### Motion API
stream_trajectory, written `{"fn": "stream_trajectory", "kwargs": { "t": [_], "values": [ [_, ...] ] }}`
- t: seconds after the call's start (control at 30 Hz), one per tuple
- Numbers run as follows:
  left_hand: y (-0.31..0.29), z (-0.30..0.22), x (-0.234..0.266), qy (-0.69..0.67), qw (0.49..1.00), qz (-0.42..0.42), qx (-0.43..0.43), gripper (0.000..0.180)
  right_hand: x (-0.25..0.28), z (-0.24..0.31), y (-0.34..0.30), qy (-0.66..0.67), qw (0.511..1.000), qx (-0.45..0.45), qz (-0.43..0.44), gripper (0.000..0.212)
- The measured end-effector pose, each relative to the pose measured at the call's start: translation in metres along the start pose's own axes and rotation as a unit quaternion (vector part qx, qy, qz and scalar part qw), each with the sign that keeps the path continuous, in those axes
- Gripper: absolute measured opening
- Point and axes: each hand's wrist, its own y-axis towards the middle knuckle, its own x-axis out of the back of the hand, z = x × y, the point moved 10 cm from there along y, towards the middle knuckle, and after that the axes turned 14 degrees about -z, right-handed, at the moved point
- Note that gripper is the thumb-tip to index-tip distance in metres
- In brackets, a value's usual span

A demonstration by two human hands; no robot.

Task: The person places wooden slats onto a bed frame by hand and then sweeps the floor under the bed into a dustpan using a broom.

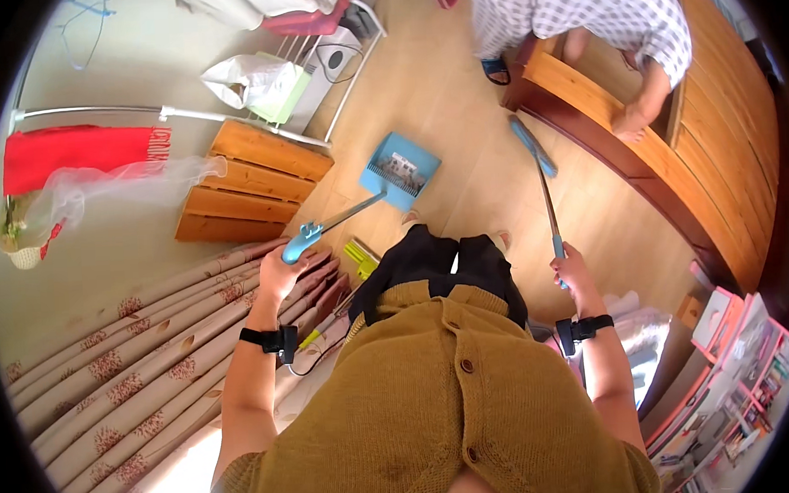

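Note:
My left hand (282, 272) is closed round the blue grip of a long-handled dustpan (417, 156). The pan rests on the wooden floor ahead of me, and greyish debris (398, 171) lies in it beside its toothed edge. In my right hand (573, 270) is the handle of a broom (548, 204), its fingers wrapped round the blue lower grip. The broom's blue head (533, 145) is on the floor close to the dark red base of the bed frame, to the right of the dustpan and apart from it.
Another person in a checked shirt (597, 22) leans over the slatted wooden bed frame (676, 178) at the right. A white metal rack (342, 97) and wooden slatted panel (253, 178) stand left. Flowered curtains (134, 376) hang lower left, near a yellow-green tool (360, 257). Pink-edged shelves (749, 380) stand lower right.

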Motion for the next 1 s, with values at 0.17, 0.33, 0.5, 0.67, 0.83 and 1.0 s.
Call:
{"fn": "stream_trajectory", "kwargs": {
  "t": [0.17, 0.33, 0.5, 0.67, 0.83, 1.0],
  "values": [
    [0.016, 0.056, 0.016, 0.001, 0.999, -0.029, -0.036, 0.022, -0.069, 0.036, -0.013, -0.013, 0.999, 0.038, 0.036, 0.05],
    [0.045, 0.101, 0.032, -0.02, 0.999, -0.018, -0.039, 0.02, -0.113, 0.054, -0.029, 0.061, 0.997, -0.016, 0.033, 0.06],
    [0.077, 0.109, 0.036, -0.087, 0.996, 0.006, -0.008, 0.025, -0.138, 0.103, -0.052, 0.057, 0.998, 0.001, 0.016, 0.068],
    [0.105, 0.11, 0.03, -0.101, 0.994, 0.012, 0.041, 0.026, -0.151, 0.189, -0.045, 0.102, 0.993, 0.024, 0.05, 0.067],
    [0.123, 0.081, 0.037, -0.238, 0.959, 0.014, 0.152, 0.031, -0.179, 0.307, 0.011, 0.101, 0.987, 0.075, 0.096, 0.066],
    [0.146, 0.106, 0.022, -0.114, 0.979, -0.017, 0.167, 0.032, -0.241, 0.439, 0.108, 0.024, 0.985, 0.131, 0.11, 0.041]
  ]
}}
